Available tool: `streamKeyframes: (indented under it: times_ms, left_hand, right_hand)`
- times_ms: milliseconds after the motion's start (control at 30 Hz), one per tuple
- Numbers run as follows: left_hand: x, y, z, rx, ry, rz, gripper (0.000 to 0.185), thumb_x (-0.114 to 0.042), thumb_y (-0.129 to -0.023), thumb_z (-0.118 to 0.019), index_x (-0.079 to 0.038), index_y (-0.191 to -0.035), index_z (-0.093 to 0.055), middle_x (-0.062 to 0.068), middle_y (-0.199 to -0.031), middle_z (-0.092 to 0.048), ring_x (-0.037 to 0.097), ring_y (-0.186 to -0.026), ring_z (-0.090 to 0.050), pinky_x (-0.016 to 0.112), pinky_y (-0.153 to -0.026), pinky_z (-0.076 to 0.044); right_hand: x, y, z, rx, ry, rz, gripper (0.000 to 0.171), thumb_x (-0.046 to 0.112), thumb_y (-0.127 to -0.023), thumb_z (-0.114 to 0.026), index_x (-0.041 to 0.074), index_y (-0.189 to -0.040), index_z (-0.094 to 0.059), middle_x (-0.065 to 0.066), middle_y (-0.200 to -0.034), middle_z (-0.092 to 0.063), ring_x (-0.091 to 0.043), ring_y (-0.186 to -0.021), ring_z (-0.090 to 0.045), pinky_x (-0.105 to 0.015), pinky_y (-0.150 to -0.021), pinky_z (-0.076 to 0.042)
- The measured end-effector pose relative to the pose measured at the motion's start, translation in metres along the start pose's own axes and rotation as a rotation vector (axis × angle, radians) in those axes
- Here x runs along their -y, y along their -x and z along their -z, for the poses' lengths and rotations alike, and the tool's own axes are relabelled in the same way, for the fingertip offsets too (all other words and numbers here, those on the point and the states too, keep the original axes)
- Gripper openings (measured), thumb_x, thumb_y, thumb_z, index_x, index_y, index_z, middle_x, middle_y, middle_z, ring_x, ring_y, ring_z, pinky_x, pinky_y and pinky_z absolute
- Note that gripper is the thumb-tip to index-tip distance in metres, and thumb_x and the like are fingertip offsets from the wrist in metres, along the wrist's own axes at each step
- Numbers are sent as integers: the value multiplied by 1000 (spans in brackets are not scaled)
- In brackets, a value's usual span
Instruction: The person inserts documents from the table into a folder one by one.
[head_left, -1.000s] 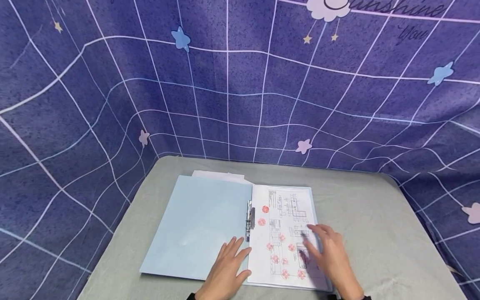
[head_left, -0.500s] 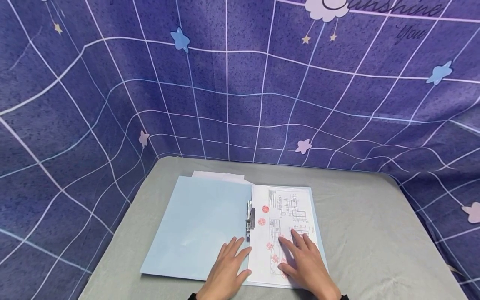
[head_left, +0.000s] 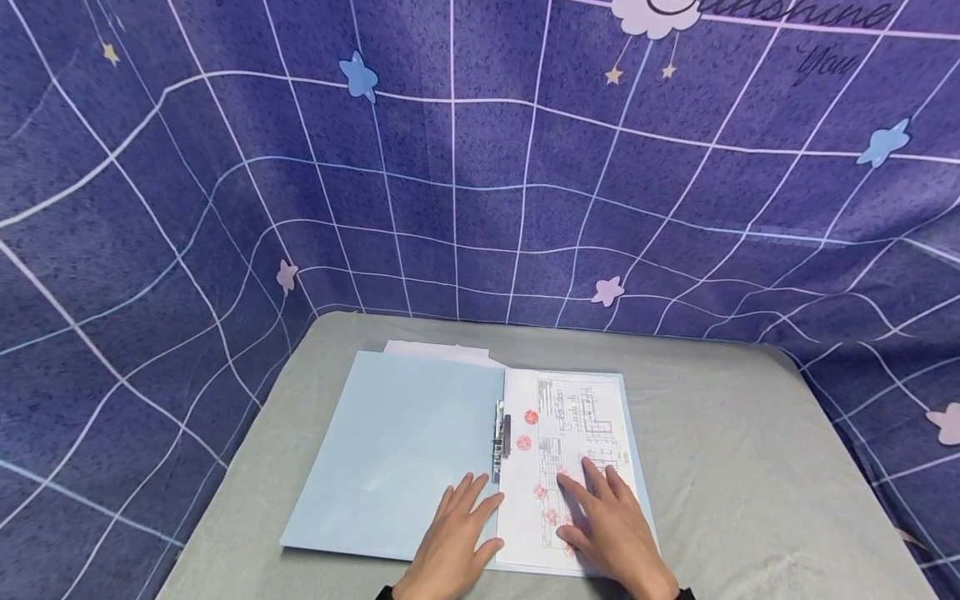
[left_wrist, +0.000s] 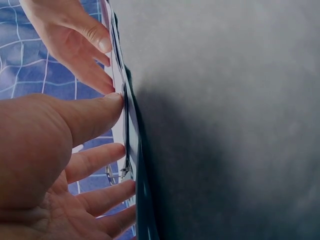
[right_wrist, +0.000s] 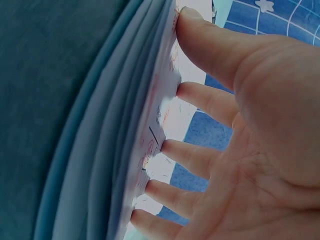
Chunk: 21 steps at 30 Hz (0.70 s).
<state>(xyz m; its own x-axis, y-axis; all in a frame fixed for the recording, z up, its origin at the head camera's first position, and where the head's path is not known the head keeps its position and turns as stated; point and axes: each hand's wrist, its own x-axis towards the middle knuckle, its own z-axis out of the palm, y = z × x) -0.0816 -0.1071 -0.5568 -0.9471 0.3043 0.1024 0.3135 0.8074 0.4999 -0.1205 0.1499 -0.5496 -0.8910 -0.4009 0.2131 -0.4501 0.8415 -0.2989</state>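
A light blue folder [head_left: 412, 450] lies spread open on a grey cloth-covered table. On its right half sits a white printed sheet [head_left: 519, 500] with line drawings and red round stamps. A metal lever clip [head_left: 501, 442] stands along the fold. My left hand [head_left: 452, 533], fingers spread, rests at the bottom of the fold, partly on the left cover. My right hand [head_left: 613, 525] rests with spread fingers on the lower part of the sheet, hiding some stamps. In the right wrist view its fingertips [right_wrist: 172, 145] touch the top page, over a stack of layered pages [right_wrist: 107, 135].
White papers [head_left: 438, 352] stick out behind the folder's top left edge. The grey table cloth [head_left: 735, 467] extends right of the folder. A purple-blue curtain [head_left: 480, 217] with a white grid and stars hangs at the back and both sides.
My right hand has come left and down from over the sheet's right edge onto its lower part, then stayed there. The left hand and the folder have kept their place.
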Motion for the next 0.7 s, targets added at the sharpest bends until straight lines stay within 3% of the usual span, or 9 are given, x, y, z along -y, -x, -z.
streamKeyframes:
  times_ms: [200, 400, 567, 700]
  left_hand:
    - [-3, -1, 3, 15, 6, 8, 50, -26, -90, -79, -6, -134, -66, 21, -150, -50, 43, -143, -41, 64, -114, -32]
    - [-6, -7, 15, 46, 92, 48, 46, -26, -96, -73, -5, -136, -65, 22, -148, -53, 42, -141, -45, 63, -113, -35]
    - [-5, -20, 35, 30, 149, 71, 46, -25, -99, -70, -4, -138, -63, 20, -141, -59, 36, -131, -56, 55, -107, -46]
    - [-1, -33, 59, -32, 116, 63, 45, -23, -98, -71, -4, -138, -63, 16, -135, -65, 32, -125, -62, 51, -102, -51]
  right_hand:
    - [0, 0, 1, 1, 9, 0, 65, 36, -74, -91, 14, -132, -70, -28, -144, -55, -59, -128, -49, -64, -108, -38]
    - [-2, -1, 0, -12, 21, 14, 66, 38, -73, -91, 14, -132, -71, -28, -143, -55, -60, -127, -50, -64, -107, -39]
    - [-3, 0, 0, -19, 19, 17, 67, 38, -73, -91, 13, -131, -71, -28, -143, -55, -60, -127, -50, -64, -107, -39]
    - [-2, 1, 0, 4, 12, 2, 67, 39, -73, -90, 13, -132, -70, -28, -144, -54, -60, -128, -48, -64, -108, -37]
